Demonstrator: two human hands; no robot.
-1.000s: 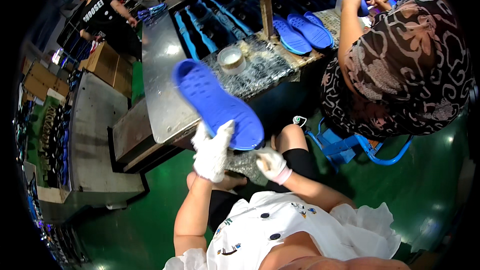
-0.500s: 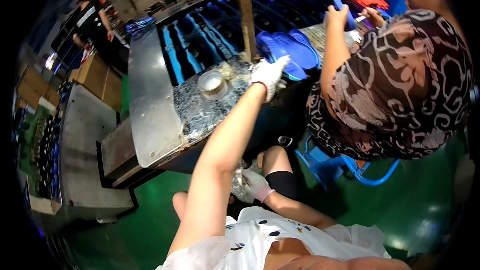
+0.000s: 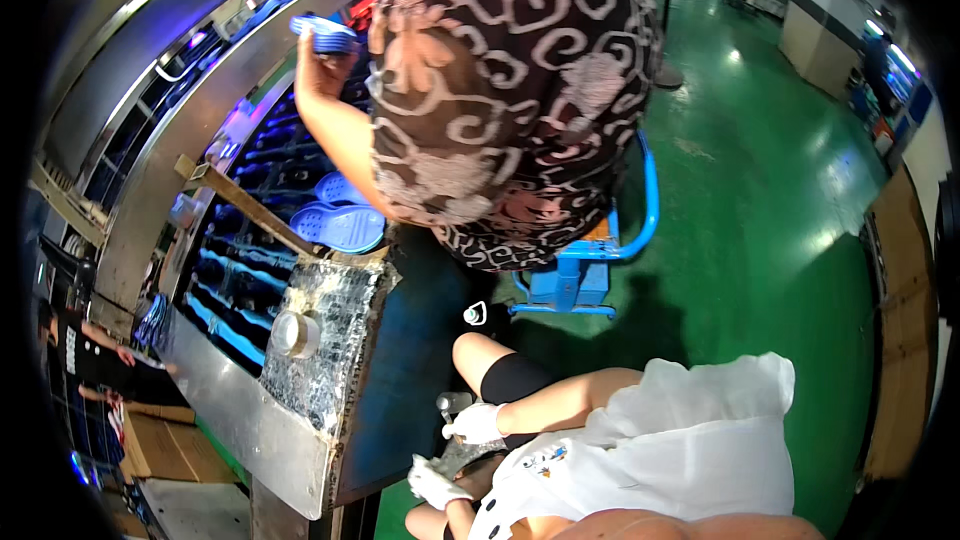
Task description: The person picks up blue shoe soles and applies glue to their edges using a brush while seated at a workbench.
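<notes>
The gloved right hand (image 3: 473, 424) is curled over the lap, its fingers at a small clear bottle (image 3: 456, 402); whether they grip it or only touch it, I cannot tell. The gloved left hand (image 3: 437, 482) sits just beside it, fingers partly bent; its palm is hidden, so I cannot tell whether it pinches anything. The bottle is near the right thigh (image 3: 515, 380), low over the lap, probably to keep it close to both hands. Its long axis seems to run sideways in the view; which end is the mouth is unclear. On the surface (image 3: 345, 285), blue soles (image 3: 352, 229) lie near the edge, likely for easy reach, long axes roughly sideways, the front one's holed end pointing left towards a wooden post (image 3: 255, 205).
</notes>
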